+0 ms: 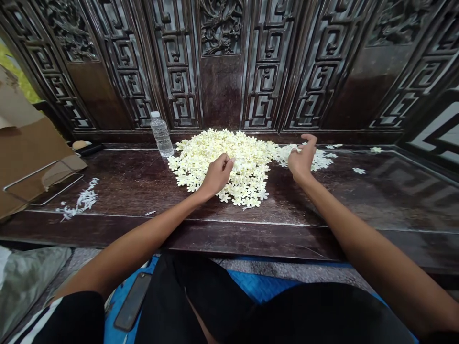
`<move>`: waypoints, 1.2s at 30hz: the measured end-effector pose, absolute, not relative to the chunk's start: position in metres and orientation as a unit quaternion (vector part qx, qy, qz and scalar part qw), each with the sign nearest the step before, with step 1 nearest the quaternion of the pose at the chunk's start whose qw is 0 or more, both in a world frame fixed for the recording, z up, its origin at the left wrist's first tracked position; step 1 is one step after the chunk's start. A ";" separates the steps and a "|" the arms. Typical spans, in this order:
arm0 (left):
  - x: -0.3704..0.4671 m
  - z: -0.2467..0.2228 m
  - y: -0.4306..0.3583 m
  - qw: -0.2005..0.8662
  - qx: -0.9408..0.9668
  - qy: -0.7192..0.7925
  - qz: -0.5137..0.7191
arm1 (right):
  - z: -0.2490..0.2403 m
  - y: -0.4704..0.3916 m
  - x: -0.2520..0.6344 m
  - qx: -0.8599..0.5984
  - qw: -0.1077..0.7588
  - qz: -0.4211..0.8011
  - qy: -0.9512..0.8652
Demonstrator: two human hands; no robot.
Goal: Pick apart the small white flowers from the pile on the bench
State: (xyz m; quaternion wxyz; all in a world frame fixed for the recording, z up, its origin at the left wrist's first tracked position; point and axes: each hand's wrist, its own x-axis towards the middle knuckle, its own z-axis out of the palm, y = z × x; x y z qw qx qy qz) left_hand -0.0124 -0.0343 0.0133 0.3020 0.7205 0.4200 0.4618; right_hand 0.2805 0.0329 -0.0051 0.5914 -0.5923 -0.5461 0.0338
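A broad heap of pale yellow-white artificial-looking flowers (222,143) lies on the dark wooden bench. Over its front part is my left hand (217,177), closed with thumb and fingers pinched together. Whatever it holds, if anything, blends into the flowers behind it. Further right, my right hand (303,160) hovers at a smaller spread of whiter flowers (321,161). Its index finger stretches out and bends, apart from the thumb, and no object shows between them. The other fingers of that hand are partly hidden.
A clear plastic bottle (162,135) stands left of the heap. White thin strips (84,198) lie farther left, near a cardboard box (39,153) and a wire frame (46,167). A carved wooden backrest (222,91) rises behind. A phone (132,302) rests below, beside my leg.
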 end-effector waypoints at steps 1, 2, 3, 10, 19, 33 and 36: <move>-0.012 0.013 -0.034 0.302 0.720 0.418 0.464 | -0.003 0.030 0.279 -0.606 0.582 -0.003 -0.542; -0.012 0.013 -0.034 0.302 0.720 0.416 0.466 | -0.001 0.026 0.275 -0.609 0.573 -0.014 -0.548; -0.012 0.013 -0.034 0.300 0.720 0.416 0.467 | 0.001 0.021 0.267 -0.599 0.562 -0.003 -0.571; -0.012 0.013 -0.033 0.269 0.730 0.420 0.468 | 0.014 -0.033 0.180 -0.445 0.457 0.275 -0.720; -0.010 0.011 -0.034 0.212 0.758 0.414 0.458 | 0.015 -0.047 0.173 -0.387 0.488 0.323 -0.712; -0.015 0.005 -0.027 0.331 0.703 0.398 0.488 | 0.014 -0.039 0.175 -0.364 0.527 0.383 -0.666; -0.016 0.002 -0.022 0.392 0.688 0.381 0.477 | 0.015 -0.040 0.175 -0.356 0.533 0.381 -0.666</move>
